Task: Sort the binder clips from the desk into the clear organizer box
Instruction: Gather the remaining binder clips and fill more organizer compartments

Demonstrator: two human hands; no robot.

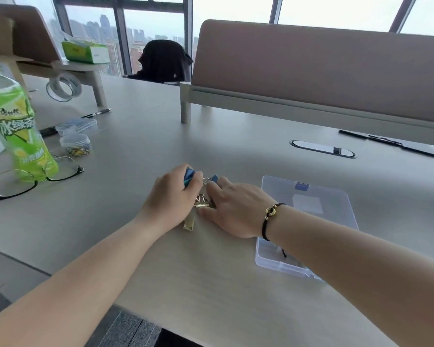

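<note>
Small heap of blue and gold metal binder clips (204, 196) on the pale desk (161, 259), just left of the clear plastic organizer box (336, 216). Left hand (172, 196) curls round a blue clip; right hand (238, 209) pinches another. Box lies rightward, nearer the right hand, lid open.

**Desk surface, contents**

Pale wood-grain desk (140, 136). On it: clear organizer box (308, 221) at right, lid open; binder clips (201, 201) mid-desk; eyeglasses (35, 179), green bottle (15, 126), jar of paper clips (76, 144), pen (97, 113) at left.
</note>
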